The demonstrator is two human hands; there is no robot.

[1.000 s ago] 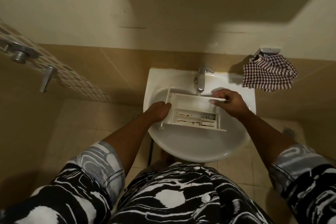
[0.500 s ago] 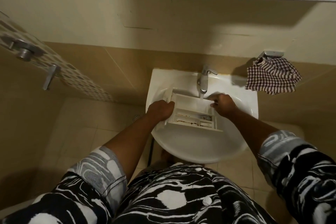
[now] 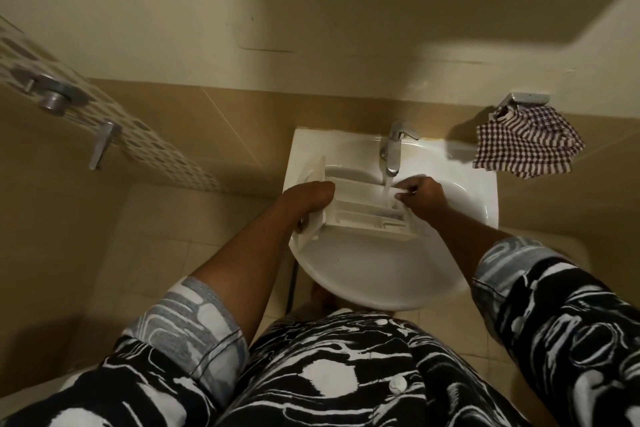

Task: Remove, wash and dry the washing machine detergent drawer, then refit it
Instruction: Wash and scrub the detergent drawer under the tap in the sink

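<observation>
Detergent drawer (image 3: 360, 210) is held low inside the bowl of the sink (image 3: 363, 288), toward the back half, just in front of the tap (image 3: 393, 149). Its long axis runs left to right across the bowl, with the near long edge tipped slightly down. The wide front panel (image 3: 318, 180) is at the left end, standing on edge near the sink's left rim, and the open compartments face up. The detail inside the compartments is too blurred to make out.

The left hand (image 3: 308, 199) grips the front-panel end, with its back toward the camera and its fingers wrapped over and under the panel. The right hand (image 3: 420, 198) is closed on the drawer's right end; its curled fingers pinch the far rim there, knuckles pointing left.

A thin stream of water (image 3: 387, 184) falls from the tap into the right part of the drawer, just beside the right hand's fingertips.

On the wall to the right of the sink, a checked cloth (image 3: 526, 144) hangs bunched from a metal holder (image 3: 524, 99), well apart from both hands.
</observation>
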